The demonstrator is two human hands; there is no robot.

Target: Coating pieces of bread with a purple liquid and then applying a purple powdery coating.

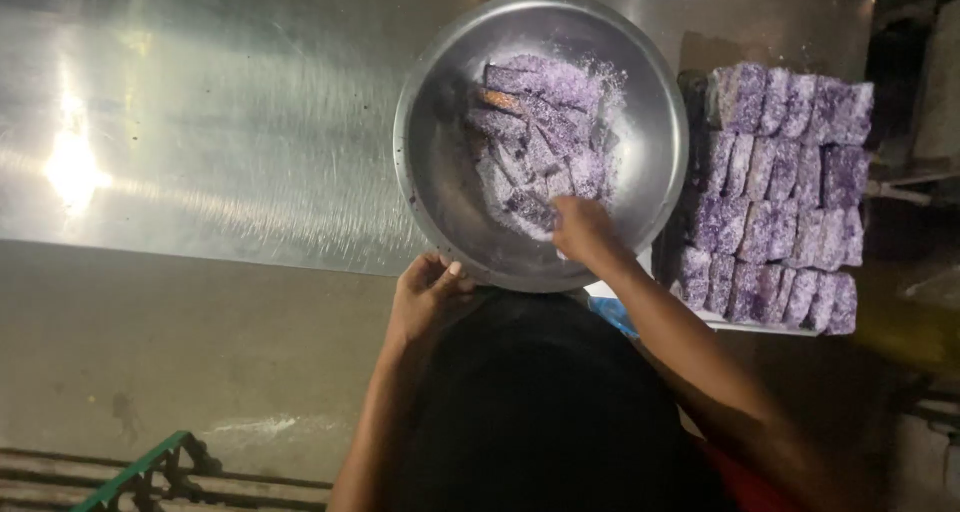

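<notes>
Steadying the round steel basin (440, 187) at its near rim, the left hand (428, 294) is curling its fingers on the edge; the right hand (583, 228) is pinching purple coated cake slices (535, 137) inside the basin; a loose grip is risking a crumbling slice, or the basin tipping off the table edge; stacked purple slices (780, 197) are sitting right of the basin.

Work surface: a brushed steel table top (230, 122), faintly scratched, on which a bright glare of overhead light (72, 167) is reflected at the left. Floor: bare grey concrete (150, 352), stained and dusty, seen below the table edge. Furniture: a green metal frame (140, 472) is set at the lower left above dark slats. Right margin: dim, cluttered, its contents not distinguishable. General lighting: low.
</notes>
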